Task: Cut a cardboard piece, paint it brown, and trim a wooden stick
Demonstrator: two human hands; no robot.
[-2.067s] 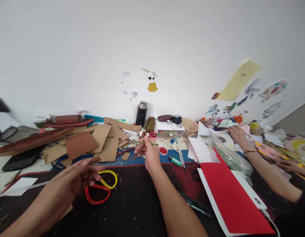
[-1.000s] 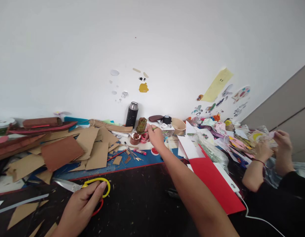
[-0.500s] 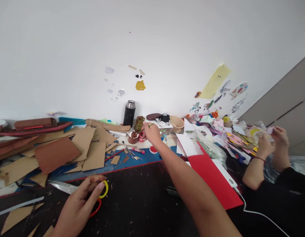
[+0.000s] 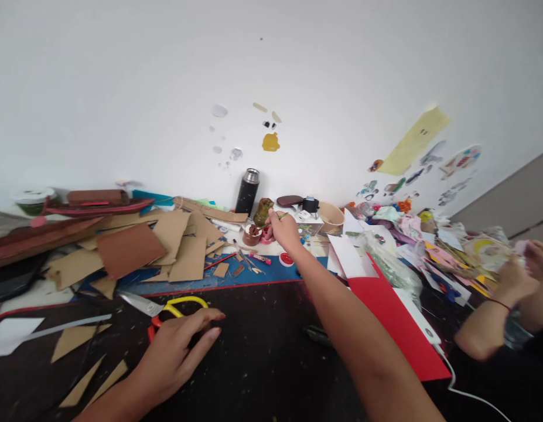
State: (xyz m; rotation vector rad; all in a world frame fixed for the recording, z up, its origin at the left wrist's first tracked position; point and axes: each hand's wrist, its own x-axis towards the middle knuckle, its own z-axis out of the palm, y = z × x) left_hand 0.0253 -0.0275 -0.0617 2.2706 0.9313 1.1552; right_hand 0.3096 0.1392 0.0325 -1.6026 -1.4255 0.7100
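Observation:
My right hand (image 4: 283,230) pinches a thin brush (image 4: 265,225), whose tip is at a small jar of brown paint (image 4: 252,234). My left hand (image 4: 183,351) is just above the black table, empty, its thumb and fingers apart. Close behind it lie scissors (image 4: 143,303) with yellow and red handles, partly covered by the hand. A brown-painted piece of cardboard (image 4: 129,249) rests on bare cardboard pieces (image 4: 187,258) at the left. Beyond the paint jar are an olive-coloured jar (image 4: 265,210) and a black flask (image 4: 247,192).
Brown boat-shaped pieces (image 4: 38,243) lie at the far left. Red paper (image 4: 403,328), a white power strip (image 4: 418,316) with its cable and a craft pile (image 4: 412,228) fill the right. Another person's hands (image 4: 523,272) hold something small at the right edge.
My left hand has come off the scissors, which now lie on the table, and its fingers have spread. My right hand remains by the paint jar. The view has shifted left.

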